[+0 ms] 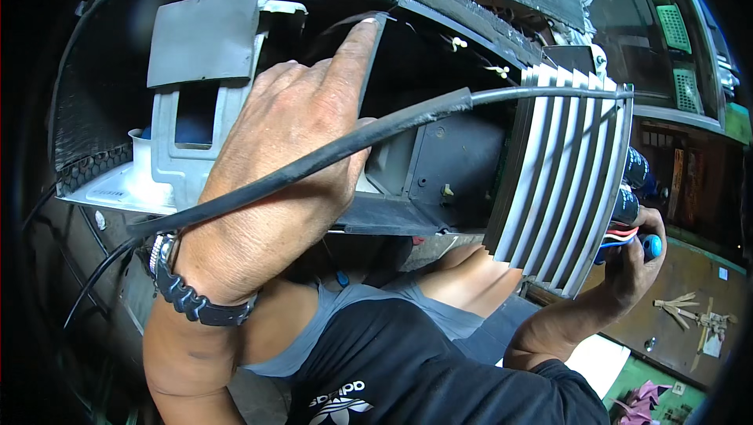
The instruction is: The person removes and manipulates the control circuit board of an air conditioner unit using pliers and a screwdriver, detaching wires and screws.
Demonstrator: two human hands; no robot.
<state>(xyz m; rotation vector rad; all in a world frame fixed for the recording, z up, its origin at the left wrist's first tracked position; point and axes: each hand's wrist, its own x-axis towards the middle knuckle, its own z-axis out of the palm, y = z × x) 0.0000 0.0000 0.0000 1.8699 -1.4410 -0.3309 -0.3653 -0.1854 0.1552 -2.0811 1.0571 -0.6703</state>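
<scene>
My left hand point(286, 166), with a black-strapped watch point(205, 299) at its wrist, reaches into an open dark housing point(314, 221). Its index finger lies along a thin grey strip point(377, 56), and the thumb shows on the near side; the other fingers are mostly hidden. A thick black cable point(329, 154) crosses in front of this hand. On the right, a finned metal heat sink point(558, 182) stands on edge, with dark cylindrical parts point(637, 166) behind it. There my right hand point(639, 260) closes round a blue-ended handle point(652, 247), close to red, white and blue wires point(620, 235).
Inside the housing are a bent grey metal bracket point(200, 45) and a white cylindrical part point(145, 166). Small white connectors point(459, 44) hang on thin wires. A brown cabinet panel point(674, 292) stands on the right, below green slotted pieces point(673, 29).
</scene>
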